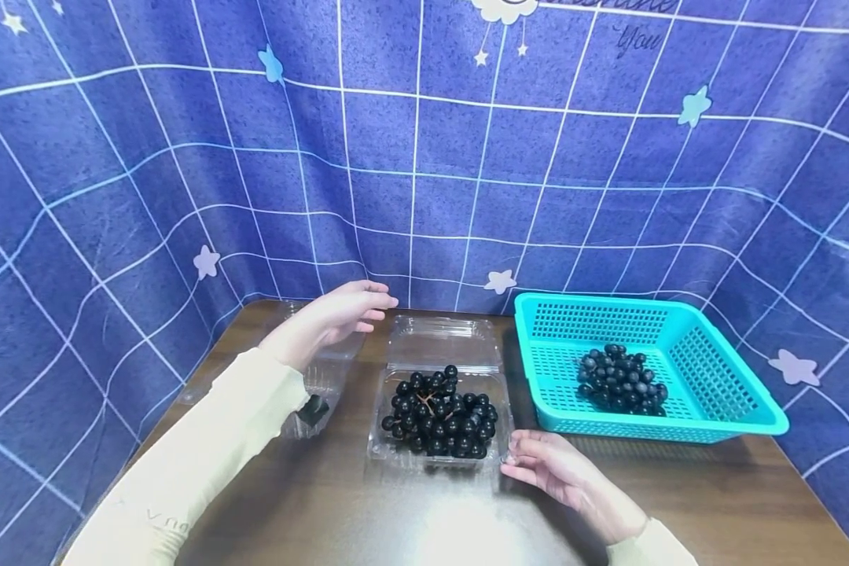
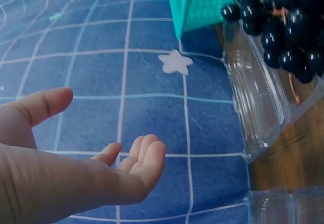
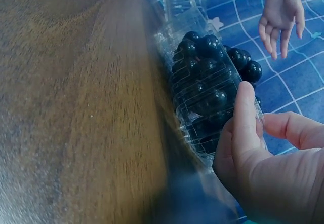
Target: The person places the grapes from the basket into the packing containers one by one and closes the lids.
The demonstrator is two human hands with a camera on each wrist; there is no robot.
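Observation:
A clear plastic clamshell box point(image 1: 443, 346) stands in the middle of the table, its lid tipped back. Dark grapes point(image 1: 439, 420) on their stem fill its base, some rising above the rim. My right hand point(image 1: 555, 475) pinches the box's near right corner between thumb and fingers; the right wrist view shows this grip on the rim up close. My left hand point(image 1: 343, 313) hovers behind and left of the box, fingers loosely extended, touching nothing. In the left wrist view that hand point(image 2: 101, 158) is empty, with the grapes off to the upper right.
A turquoise basket point(image 1: 679, 428) at the right holds another bunch of dark grapes point(image 1: 621, 381). Another clear plastic container point(image 1: 328, 373) lies at the left, partly behind my left arm, with a dark patch point(image 1: 314, 410) on it. A blue checked curtain point(image 1: 453, 196) hangs along the table's back.

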